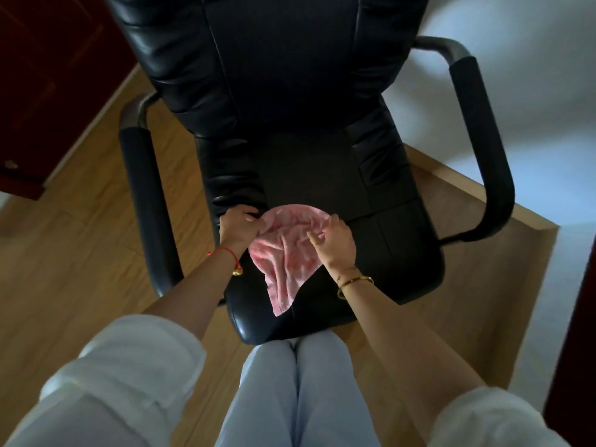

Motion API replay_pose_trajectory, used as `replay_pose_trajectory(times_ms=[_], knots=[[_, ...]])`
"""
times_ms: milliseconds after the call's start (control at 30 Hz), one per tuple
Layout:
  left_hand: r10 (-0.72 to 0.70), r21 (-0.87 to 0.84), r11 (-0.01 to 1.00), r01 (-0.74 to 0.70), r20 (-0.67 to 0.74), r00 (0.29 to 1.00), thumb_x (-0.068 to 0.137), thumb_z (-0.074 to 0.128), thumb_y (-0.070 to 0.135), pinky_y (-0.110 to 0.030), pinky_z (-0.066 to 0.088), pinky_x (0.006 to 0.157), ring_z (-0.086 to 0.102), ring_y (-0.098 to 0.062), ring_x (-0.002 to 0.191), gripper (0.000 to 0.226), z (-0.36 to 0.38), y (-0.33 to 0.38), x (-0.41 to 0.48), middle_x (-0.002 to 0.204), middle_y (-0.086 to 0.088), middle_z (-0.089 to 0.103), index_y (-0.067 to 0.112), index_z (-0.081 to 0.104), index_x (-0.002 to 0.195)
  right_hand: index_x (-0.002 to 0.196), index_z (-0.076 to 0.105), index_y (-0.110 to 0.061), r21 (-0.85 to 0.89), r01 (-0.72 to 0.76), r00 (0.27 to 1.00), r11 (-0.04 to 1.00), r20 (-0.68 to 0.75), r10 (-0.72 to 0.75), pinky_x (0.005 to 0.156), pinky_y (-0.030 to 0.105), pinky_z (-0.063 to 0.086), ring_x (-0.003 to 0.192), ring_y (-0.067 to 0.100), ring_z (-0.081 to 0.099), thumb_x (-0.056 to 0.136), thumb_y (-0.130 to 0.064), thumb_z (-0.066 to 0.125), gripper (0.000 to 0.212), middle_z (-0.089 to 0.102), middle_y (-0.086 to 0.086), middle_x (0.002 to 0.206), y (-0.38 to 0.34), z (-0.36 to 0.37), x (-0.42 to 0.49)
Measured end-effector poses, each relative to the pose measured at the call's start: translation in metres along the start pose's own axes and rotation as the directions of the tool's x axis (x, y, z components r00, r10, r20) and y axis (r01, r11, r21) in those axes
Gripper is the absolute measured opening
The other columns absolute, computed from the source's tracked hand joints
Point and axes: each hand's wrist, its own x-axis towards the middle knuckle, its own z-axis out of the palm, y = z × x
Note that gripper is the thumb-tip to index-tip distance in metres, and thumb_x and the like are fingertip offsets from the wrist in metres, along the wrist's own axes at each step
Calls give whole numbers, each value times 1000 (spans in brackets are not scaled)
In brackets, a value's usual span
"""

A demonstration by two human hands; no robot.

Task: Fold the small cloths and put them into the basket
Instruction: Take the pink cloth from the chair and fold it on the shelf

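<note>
Wood floor (80, 253) runs under everything, and a big black chair (322, 175) stands right in front of the person. Its soft, shiny seat is the place to work on. A white wall (516, 91) is past the right hand, and a dark red cabinet (38, 91) is far off past the left hand. No basket shows anywhere.

One pink cloth (285, 253) lies on the seat between the two hands. It is bumpy and crumpled, and one corner trails back toward the person's knees.

Left hand (238, 229) is closed, pinching the cloth's far left edge. Right hand (335, 241) is closed too, pinching the far right edge with its fingertips.

This looks like the start of a fold. To do it well, pull both hands apart a little so the cloth goes flat. Smooth out the bumps first. Then bring the far edge down to meet the near edge, corners matching. The seat is slippery, so go slow or the cloth may slide.
</note>
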Motion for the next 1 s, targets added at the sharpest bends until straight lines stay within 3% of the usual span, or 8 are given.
replay_pose_trajectory(times_ms=[167,233,333,467,600,700,867,1000], knots=[[29,11,999,-30,66,997,87,70,19,-23,47,87,68,-21,102,19,-20,15,-16,104,-10,76,7,77,99,95,53,-11,249,-73,995,966,-50,88,58,25,54,81,21,69,92,-13,60,8,63,1,87,-1,-25,-15],[46,29,998,-48,57,997,92,64,16,-24,45,88,66,-26,110,20,-31,25,-27,111,-13,74,5,74,105,94,50,-14,315,-106,992,943,-29,121,50,19,47,74,20,68,91,-18,61,12,60,-4,80,-4,-39,-22],[86,63,994,-91,73,994,94,59,20,-23,43,85,64,-24,110,23,-46,44,-43,114,-9,72,7,70,110,115,52,-11,364,-156,988,918,53,147,58,22,52,76,18,68,90,-29,65,34,67,5,90,-8,-53,-30],[231,44,969,-242,170,958,96,57,19,-5,41,66,62,-6,86,12,-73,75,-77,100,1,69,12,66,100,139,44,-15,384,-145,987,912,121,106,51,10,40,60,1,59,91,-23,65,53,62,-8,68,-20,-71,-45],[392,-47,915,-400,330,858,100,54,11,-4,45,72,61,-11,93,12,-111,111,-117,100,-2,64,4,61,105,146,39,-26,361,-34,987,932,161,-26,63,9,44,71,0,59,91,-14,65,62,66,-4,86,-39,-100,-58],[462,-87,874,-478,450,764,100,53,13,-13,48,81,61,-10,93,8,-147,141,-144,100,0,62,10,59,104,145,44,-26,308,197,957,931,147,-251,88,29,55,89,13,61,89,-6,65,63,60,11,110,-61,-128,-72],[511,-79,828,-555,515,688,100,53,16,-20,50,84,64,-8,94,9,-200,184,-182,101,1,66,20,61,98,110,71,-16,245,482,865,841,22,-501,90,35,53,102,25,58,84,-11,72,26,55,11,109,-100,-177,-95],[557,-79,800,-595,466,687,100,53,13,-14,48,78,61,3,85,9,-234,209,-212,97,4,64,16,62,99,89,71,-8,181,486,873,855,-62,-484,92,33,46,100,22,56,83,-20,73,14,60,9,105,-107,-220,-115]])
